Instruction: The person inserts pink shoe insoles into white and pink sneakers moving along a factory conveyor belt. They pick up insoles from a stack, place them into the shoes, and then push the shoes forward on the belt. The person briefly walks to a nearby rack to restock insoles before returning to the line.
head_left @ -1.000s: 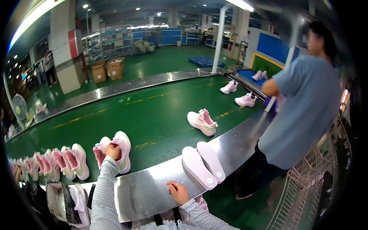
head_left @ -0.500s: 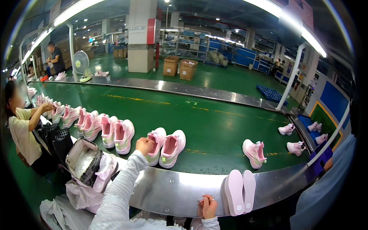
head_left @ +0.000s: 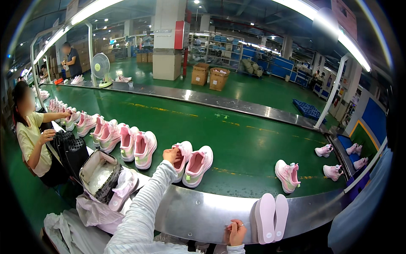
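Note:
My left hand (head_left: 171, 155) reaches out to a pink sneaker (head_left: 182, 156) on the green belt. Its bent fingers are closed at the shoe's collar, the tips partly hidden in the opening. The matching sneaker (head_left: 198, 167) stands close on the right. My right hand (head_left: 236, 232), a ring on one finger, hovers over the near edge of the metal ledge (head_left: 186, 211). Its fingers are curled, and nothing shows in them. To its right are two stacks of pale pink insoles (head_left: 265, 216), lying side by side on the ledge.
A row of pink sneakers (head_left: 109, 136) runs leftward along the belt toward a co-worker (head_left: 31, 139). One sneaker (head_left: 288, 175) stands to the right, with several more beyond. A patterned basket (head_left: 100, 175) and a wrapped insole bundle (head_left: 122, 189) lie beside my left arm.
The whole view has shifted slightly, moving the scene rightward. My left hand has gone from the sneaker's heel edge further into its opening. The co-worker's arms have spread apart.

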Action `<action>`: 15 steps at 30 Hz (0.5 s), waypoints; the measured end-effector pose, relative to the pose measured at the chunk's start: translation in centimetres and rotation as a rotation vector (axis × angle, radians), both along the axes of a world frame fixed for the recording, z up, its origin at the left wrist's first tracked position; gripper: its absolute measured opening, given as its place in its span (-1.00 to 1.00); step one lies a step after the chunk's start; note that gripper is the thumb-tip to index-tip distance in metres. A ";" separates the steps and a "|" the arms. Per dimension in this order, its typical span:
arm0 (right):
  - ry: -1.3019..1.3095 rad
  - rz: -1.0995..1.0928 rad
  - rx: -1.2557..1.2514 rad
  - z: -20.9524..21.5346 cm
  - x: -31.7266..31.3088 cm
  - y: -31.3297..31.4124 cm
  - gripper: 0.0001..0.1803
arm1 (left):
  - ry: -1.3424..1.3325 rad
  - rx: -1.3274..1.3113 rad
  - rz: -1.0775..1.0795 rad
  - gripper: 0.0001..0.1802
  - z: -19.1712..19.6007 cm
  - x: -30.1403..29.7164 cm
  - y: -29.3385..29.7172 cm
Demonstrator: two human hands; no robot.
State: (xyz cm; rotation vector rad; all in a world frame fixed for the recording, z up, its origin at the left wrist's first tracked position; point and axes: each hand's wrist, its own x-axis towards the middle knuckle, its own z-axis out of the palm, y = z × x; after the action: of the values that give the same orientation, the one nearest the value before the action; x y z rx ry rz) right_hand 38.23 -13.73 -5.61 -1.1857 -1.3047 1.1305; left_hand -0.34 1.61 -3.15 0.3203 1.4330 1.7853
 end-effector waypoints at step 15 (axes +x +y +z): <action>0.026 0.002 0.011 -0.3 1.1 0.9 -0.83 | 1.459 -0.174 0.445 -0.84 6.3 -4.4 -12.4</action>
State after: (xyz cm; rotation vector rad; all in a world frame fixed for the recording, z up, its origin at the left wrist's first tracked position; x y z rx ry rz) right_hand 39.29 -12.82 -5.89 -1.1585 -1.2906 1.1354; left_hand -4.72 -10.75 3.19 1.5084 2.7696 1.6909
